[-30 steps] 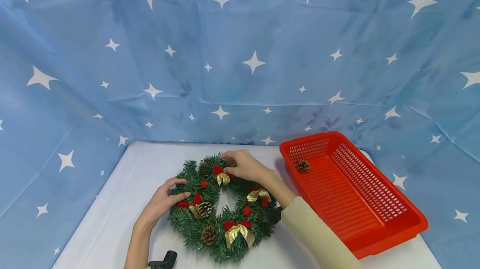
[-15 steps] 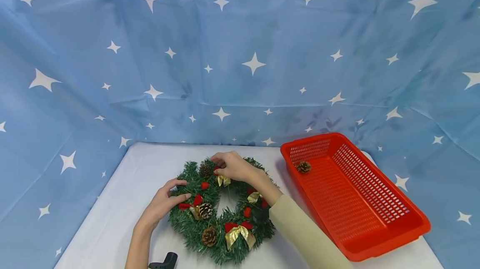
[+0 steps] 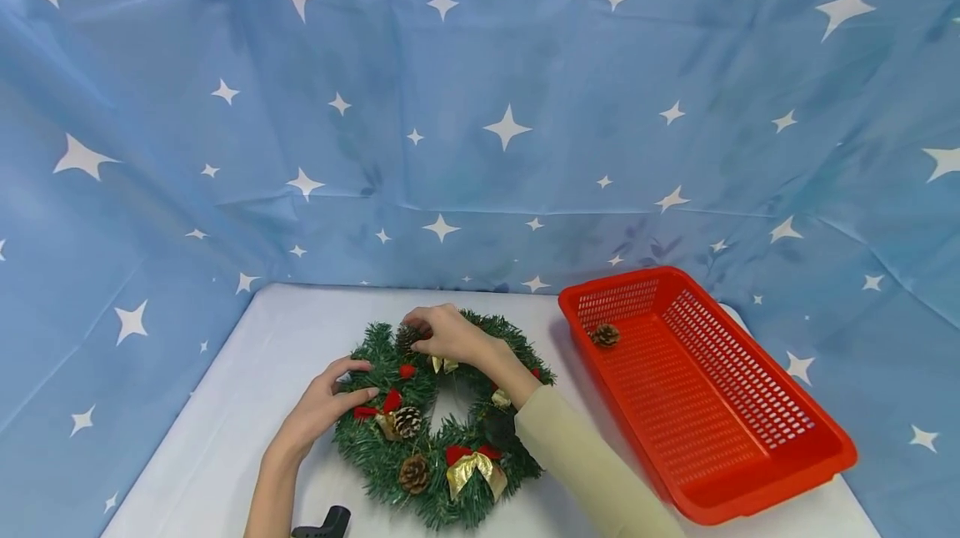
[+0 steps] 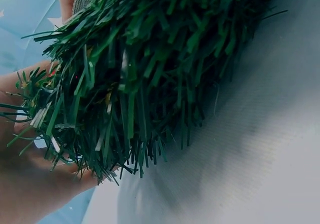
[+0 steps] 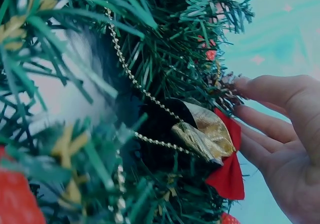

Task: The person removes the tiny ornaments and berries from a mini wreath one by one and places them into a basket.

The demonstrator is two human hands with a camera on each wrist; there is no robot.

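A green Christmas wreath [image 3: 375, 446] lies on the white table, decorated with pine cones, red berries and red-and-gold bows. My left hand [image 3: 318, 409] holds its left side, thumb and fingers apart on the greenery; the needles hide part of that hand in the left wrist view. At the wreath's upper left, my right hand [image 3: 450, 334] has its thumb and fingers about a pine cone [image 3: 407, 339]. The right wrist view shows the fingertips touching this pine cone [image 5: 227, 90], just past a gold-and-red bow [image 5: 210, 134]. A thin beaded gold string [image 5: 127, 69] hangs near the bow.
A red plastic basket [image 3: 757, 471] stands to the right, with one loose pine cone [image 3: 605, 335] in its far left corner. A black device [image 3: 330, 521] is at the left wrist. Behind the table hangs a blue star-patterned cloth [image 3: 480, 163].
My right hand has moved left along the wreath's top, from the red-and-gold bow to the pine cone beside it. The left hand has stayed in place.
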